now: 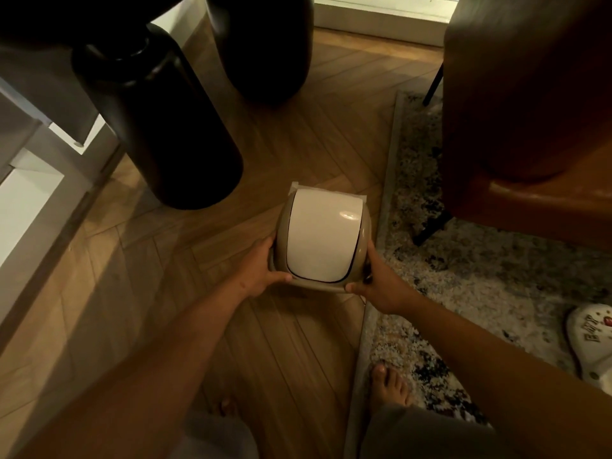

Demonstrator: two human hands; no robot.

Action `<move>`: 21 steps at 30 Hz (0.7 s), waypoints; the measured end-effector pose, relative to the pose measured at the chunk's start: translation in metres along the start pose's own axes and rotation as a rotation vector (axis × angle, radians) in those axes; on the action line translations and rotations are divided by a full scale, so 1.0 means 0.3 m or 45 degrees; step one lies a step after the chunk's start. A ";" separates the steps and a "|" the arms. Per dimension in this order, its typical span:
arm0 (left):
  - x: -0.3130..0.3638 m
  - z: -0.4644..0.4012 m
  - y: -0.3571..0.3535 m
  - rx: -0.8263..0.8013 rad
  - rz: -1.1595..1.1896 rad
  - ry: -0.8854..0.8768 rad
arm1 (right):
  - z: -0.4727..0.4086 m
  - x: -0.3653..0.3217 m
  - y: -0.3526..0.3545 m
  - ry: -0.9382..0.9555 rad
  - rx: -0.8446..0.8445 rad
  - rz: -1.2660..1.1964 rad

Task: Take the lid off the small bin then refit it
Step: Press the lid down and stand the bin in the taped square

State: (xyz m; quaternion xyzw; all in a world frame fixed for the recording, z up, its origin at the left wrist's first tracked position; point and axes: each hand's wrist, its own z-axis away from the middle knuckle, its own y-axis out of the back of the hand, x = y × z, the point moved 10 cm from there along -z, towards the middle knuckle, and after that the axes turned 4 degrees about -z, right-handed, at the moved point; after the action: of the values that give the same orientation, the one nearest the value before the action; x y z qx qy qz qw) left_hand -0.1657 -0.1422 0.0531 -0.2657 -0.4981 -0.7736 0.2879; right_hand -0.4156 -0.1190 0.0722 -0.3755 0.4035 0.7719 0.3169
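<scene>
A small beige bin stands on the wooden floor, seen from above. Its lid point(359, 241) is a beige frame with a white swing flap point(319, 235) in the middle. My left hand point(261, 268) grips the lid's left side, thumb on its near edge. My right hand point(379, 281) grips the right side, thumb on the near corner. The bin's body is almost wholly hidden under the lid; only a pale rim point(296, 187) shows at the far edge. I cannot tell whether the lid sits seated or lifted.
Two tall black vases point(159, 120) point(265, 48) stand on the floor just beyond the bin. A brown leather chair point(526, 127) stands on a speckled rug point(463, 293) to the right. White shelving point(29, 200) lines the left. My bare feet point(390, 385) and a white slipper point(592, 346) are near.
</scene>
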 end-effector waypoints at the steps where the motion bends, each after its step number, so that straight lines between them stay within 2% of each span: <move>1: 0.001 -0.011 -0.001 0.011 -0.008 0.007 | -0.006 0.007 0.008 0.000 0.032 0.011; 7: -0.014 -0.068 0.014 0.051 0.001 0.021 | -0.058 0.034 0.029 -0.035 0.128 0.042; 15: 0.013 -0.212 0.072 0.247 -0.086 0.062 | -0.153 0.018 0.101 0.009 0.338 -0.004; 21: 0.055 -0.364 0.140 0.266 -0.112 0.042 | -0.296 0.003 0.162 0.005 0.362 -0.055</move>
State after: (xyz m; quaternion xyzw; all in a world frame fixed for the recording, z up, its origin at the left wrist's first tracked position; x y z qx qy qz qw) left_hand -0.1609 -0.2601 0.0509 -0.1992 -0.5825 -0.7336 0.2879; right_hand -0.4257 -0.2182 0.0552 -0.3368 0.5010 0.6994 0.3827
